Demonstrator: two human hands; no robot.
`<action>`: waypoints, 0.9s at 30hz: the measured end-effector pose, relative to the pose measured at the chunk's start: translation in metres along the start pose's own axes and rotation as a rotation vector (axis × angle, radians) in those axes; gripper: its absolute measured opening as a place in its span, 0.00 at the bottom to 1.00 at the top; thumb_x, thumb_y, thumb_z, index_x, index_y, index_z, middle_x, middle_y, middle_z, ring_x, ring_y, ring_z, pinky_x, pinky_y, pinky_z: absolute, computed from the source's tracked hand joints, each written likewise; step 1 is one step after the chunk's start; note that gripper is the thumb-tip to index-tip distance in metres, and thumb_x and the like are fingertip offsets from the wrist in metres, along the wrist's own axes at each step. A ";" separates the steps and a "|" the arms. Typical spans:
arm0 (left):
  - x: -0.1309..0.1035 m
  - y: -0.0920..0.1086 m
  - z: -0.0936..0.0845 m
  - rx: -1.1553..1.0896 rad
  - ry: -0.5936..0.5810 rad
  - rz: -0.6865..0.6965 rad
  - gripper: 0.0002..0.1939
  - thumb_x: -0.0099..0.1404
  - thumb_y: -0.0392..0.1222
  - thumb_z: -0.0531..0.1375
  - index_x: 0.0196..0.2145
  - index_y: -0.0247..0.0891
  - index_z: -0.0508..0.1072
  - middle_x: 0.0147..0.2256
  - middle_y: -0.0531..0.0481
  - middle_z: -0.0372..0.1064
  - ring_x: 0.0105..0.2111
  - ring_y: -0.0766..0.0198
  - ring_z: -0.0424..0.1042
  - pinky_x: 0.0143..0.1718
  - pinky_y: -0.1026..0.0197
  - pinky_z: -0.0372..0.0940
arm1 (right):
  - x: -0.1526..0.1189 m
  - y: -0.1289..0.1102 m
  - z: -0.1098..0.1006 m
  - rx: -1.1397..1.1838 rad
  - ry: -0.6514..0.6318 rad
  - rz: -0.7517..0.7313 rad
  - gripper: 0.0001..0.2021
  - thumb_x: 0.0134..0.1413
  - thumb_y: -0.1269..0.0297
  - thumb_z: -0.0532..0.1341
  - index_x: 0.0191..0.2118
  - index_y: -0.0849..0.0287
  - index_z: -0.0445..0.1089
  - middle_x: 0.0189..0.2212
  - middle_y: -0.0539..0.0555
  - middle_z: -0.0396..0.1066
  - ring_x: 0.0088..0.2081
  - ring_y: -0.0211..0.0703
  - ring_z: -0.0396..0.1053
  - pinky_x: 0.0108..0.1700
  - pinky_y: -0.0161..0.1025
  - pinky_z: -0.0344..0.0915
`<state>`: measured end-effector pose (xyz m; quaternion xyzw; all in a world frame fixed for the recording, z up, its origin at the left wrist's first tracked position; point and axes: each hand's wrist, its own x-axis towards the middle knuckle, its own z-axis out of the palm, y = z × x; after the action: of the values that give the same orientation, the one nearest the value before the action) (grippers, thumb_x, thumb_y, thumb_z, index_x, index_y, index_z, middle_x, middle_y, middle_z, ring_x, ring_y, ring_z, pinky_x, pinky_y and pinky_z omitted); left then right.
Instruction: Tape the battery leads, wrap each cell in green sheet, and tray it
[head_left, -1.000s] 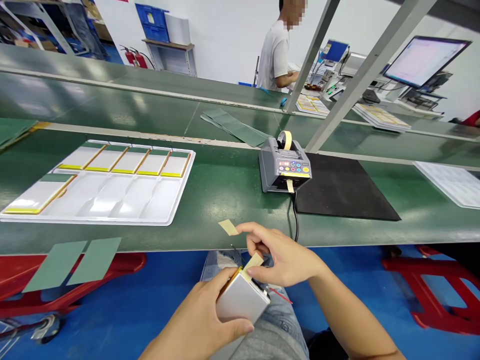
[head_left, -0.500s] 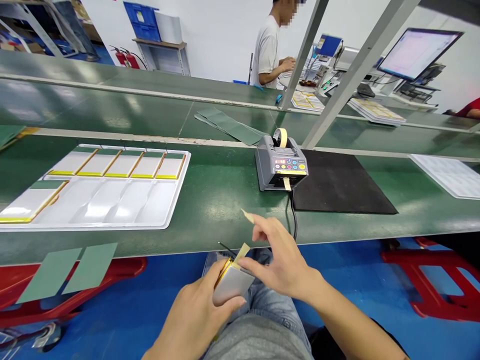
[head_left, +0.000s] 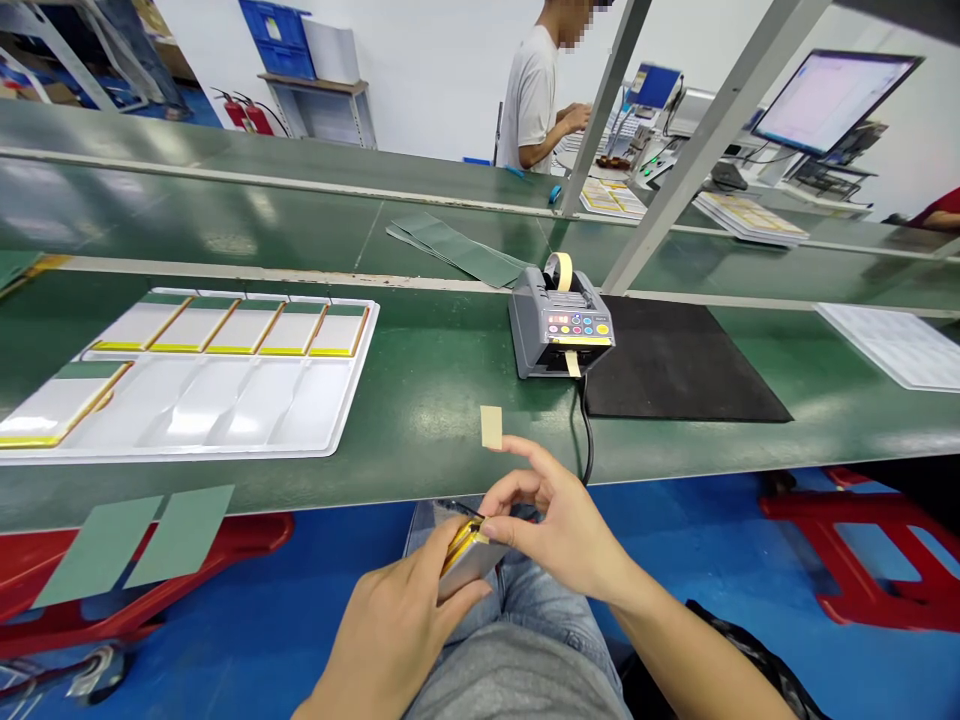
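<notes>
The green table (head_left: 435, 390) bore a white tray (head_left: 262, 415) at left, between its far and near edges. Nearer the far edge stood a grey tape dispenser (head_left: 555, 325), with a black mat (head_left: 682, 365) just right and a white panel (head_left: 896, 345) farther right. Two green sheets (head_left: 184, 535) overhung the near edge at left.

The camera sat on the person's head, right over the lap (head_left: 536, 610), and looked forward and down. The left hand (head_left: 397, 610) and right hand (head_left: 551, 520) were close to it, low in the view, by the near edge of the desk (head_left: 420, 390). That edge went across below the middle and sat a bit higher on the right, so the view leaned. The desk ran out past both sides. Beyond its far edge, the white wall (head_left: 435, 70) was much farther off.
</notes>
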<state>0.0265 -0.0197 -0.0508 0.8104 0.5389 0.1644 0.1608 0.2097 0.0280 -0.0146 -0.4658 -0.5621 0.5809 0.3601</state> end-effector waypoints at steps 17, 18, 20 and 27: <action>0.008 -0.006 -0.020 -0.532 -0.208 -0.418 0.31 0.52 0.45 0.65 0.53 0.47 0.64 0.47 0.55 0.73 0.43 0.57 0.72 0.43 0.59 0.67 | 0.002 -0.010 -0.048 -0.288 -0.201 -0.227 0.07 0.53 0.65 0.60 0.29 0.59 0.62 0.22 0.44 0.54 0.24 0.32 0.52 0.28 0.33 0.53; 0.010 -0.005 -0.022 -0.571 -0.245 -0.411 0.31 0.52 0.45 0.65 0.53 0.46 0.64 0.46 0.55 0.74 0.42 0.57 0.72 0.43 0.60 0.67 | 0.003 -0.012 -0.049 -0.358 -0.288 -0.227 0.08 0.52 0.65 0.60 0.27 0.59 0.61 0.21 0.44 0.52 0.24 0.31 0.51 0.27 0.32 0.51; 0.012 -0.004 -0.026 -0.643 -0.320 -0.379 0.31 0.51 0.45 0.66 0.53 0.45 0.65 0.43 0.55 0.75 0.42 0.56 0.72 0.41 0.61 0.67 | 0.005 -0.014 -0.049 -0.504 -0.441 -0.257 0.09 0.48 0.67 0.61 0.25 0.58 0.59 0.20 0.43 0.52 0.24 0.31 0.51 0.27 0.32 0.50; 0.015 0.001 -0.040 -0.656 -0.464 -0.329 0.31 0.51 0.44 0.67 0.53 0.45 0.66 0.46 0.52 0.73 0.45 0.54 0.70 0.47 0.58 0.64 | 0.015 -0.019 -0.044 -0.735 -0.619 -0.312 0.14 0.45 0.63 0.62 0.24 0.58 0.54 0.20 0.43 0.56 0.24 0.32 0.54 0.29 0.33 0.50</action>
<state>0.0159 -0.0026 -0.0131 0.6352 0.5298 0.1125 0.5507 0.2452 0.0584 0.0046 -0.2783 -0.8728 0.3946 0.0712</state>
